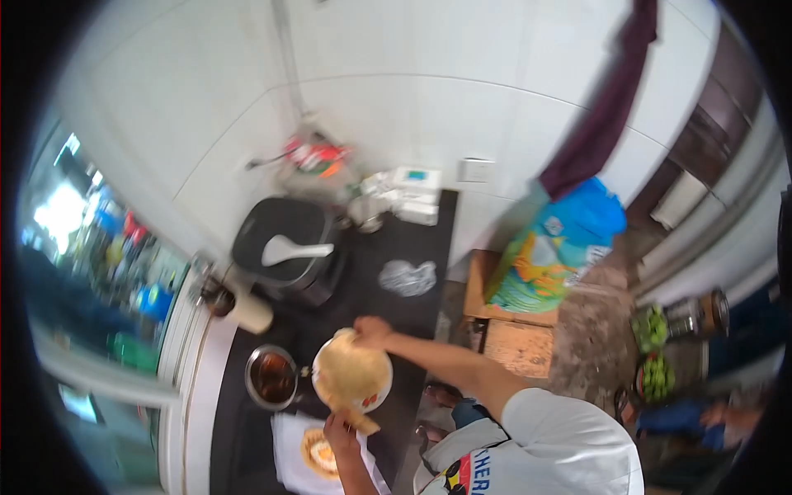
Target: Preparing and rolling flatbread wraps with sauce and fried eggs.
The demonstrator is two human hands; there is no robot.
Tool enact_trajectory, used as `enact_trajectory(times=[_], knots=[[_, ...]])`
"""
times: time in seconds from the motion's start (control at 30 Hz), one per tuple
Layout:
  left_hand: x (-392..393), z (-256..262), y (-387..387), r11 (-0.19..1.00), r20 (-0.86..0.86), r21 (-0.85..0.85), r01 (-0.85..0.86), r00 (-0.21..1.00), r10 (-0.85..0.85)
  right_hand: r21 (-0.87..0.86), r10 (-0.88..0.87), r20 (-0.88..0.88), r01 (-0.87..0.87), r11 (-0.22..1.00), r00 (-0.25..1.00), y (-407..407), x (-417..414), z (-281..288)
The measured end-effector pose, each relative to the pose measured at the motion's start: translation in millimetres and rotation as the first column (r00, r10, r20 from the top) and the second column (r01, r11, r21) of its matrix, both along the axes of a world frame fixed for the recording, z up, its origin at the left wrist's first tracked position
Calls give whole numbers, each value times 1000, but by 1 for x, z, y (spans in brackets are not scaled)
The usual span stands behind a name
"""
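Note:
A white plate with red marks stands on the dark countertop, mostly covered by a round, thin flatbread. My right hand pinches the flatbread's upper edge. Below, my left hand grips a narrow, folded-looking part of flatbread at the plate's lower rim; whether it joins the round one cannot be told. Beside my left hand, white paper bears another round flatbread with a white and yellow topping. A metal bowl of dark brown sauce or liquid stands left of the plate.
A black rice cooker with a white rice paddle on its lid stands farther up the counter. Crumpled clear plastic and white boxes lie near it. A colourful sack stands beyond the counter; a person's hand shows far right.

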State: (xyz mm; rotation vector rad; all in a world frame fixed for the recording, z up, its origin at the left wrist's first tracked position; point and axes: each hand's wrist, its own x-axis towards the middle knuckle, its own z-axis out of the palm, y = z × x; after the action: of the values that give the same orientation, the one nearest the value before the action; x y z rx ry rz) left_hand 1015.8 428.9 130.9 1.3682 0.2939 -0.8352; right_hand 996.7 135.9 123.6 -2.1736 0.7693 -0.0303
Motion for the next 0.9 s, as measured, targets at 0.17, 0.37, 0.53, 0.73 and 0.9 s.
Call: enact_trajectory(times=[0.17, 0.37, 0.53, 0.73, 0.9], knots=[[21, -36, 28, 995, 55, -90, 30, 998, -25, -37, -60, -53, 59, 998, 997, 21, 0, 34], [3, -30, -46, 880, 112, -197, 431, 902, -417, -151, -165, -44, 157, 976, 985, 20, -20, 29], [-1, -21, -74, 812, 83, -232, 535, 843, -532, -158, -162, -3, 159, 974, 987, 39, -10, 37], [-20, -17, -91, 752, 37, -285, 594, 791, -611, -152, -267, 5, 264, 952, 964, 42, -4, 26], [-23, -10, -81, 759, 17, -331, 560, 808, -589, -174, -227, -14, 221, 959, 974, 48, 1, 25]])
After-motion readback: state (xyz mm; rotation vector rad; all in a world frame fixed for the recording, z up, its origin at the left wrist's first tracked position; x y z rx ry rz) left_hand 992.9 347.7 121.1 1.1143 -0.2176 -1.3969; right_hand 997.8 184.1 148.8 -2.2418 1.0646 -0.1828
